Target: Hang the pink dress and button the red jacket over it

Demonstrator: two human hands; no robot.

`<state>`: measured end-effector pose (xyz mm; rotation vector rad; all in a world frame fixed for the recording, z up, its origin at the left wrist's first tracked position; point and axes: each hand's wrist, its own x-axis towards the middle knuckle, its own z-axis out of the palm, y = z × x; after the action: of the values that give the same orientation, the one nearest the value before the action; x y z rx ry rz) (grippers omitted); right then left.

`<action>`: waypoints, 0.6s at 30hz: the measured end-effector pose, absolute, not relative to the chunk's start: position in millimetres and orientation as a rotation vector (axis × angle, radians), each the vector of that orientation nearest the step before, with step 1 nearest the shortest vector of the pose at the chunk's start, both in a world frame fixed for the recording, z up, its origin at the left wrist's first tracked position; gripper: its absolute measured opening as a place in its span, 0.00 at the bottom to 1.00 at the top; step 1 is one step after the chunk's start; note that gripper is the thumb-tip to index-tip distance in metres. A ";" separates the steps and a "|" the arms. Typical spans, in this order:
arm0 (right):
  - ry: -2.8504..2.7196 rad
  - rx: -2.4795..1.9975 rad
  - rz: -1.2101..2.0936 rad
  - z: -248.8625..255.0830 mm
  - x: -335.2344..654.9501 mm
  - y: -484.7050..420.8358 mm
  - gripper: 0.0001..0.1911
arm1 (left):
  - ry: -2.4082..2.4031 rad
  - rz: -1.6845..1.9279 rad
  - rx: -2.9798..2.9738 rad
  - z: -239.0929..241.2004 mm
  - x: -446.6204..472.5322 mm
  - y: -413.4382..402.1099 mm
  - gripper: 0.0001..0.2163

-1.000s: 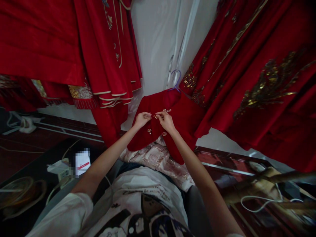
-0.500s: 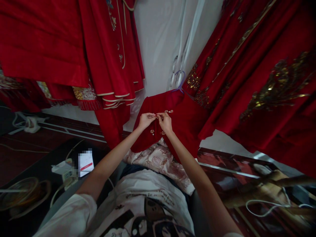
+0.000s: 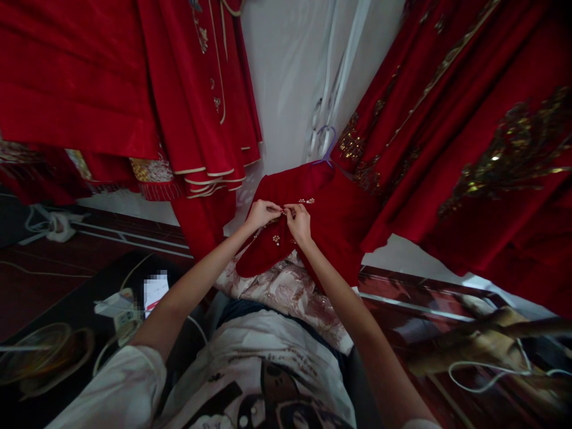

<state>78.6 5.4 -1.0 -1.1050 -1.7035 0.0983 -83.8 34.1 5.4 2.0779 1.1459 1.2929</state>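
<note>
A red jacket [image 3: 339, 217] with ornate gold-coloured frog buttons [image 3: 306, 201] hangs in front of me on a purple hanger [image 3: 328, 146]. My left hand [image 3: 263, 213] pinches a small fastener at the jacket's front opening. Right beside it, my right hand [image 3: 299, 223] is also closed, thumb and finger pinching at that same fastener. The fingertips nearly touch, and they largely hide what is between them. Below the hands another ornament [image 3: 276, 240] shows on the left front panel. Pale pink patterned fabric [image 3: 286, 285] lies across my lap under the jacket's hem.
Red garments [image 3: 196, 107] with gold trim hang at left, and red embroidered garments [image 3: 447, 131] hang at right. On a dark surface to my left are a phone [image 3: 155, 291], a white box [image 3: 114, 304] and a clear round container [image 3: 38, 351]. A white cord [image 3: 485, 378] lies at lower right.
My left hand has shifted slightly left, and the left forearm has moved a little outward. The jacket's left front edge has turned or folded somewhat. My right hand stays almost in place.
</note>
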 end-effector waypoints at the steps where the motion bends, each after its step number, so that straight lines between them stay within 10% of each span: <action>1: -1.703 -1.115 0.096 -1.1 78.4 5.5 0.12 | 1.147 1.271 2.195 9.3 -84.4 33.8 0.08; 18: -1.934 -1.115 0.697 -12.3 178.7 -48.0 0.11 | 1.025 0.885 2.280 -32.4 -91.1 -45.5 0.09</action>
<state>178.7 -48.0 -12.3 -1.1147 -1.9338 0.6971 -91.1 -45.5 -32.4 2.2803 1.0246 0.8852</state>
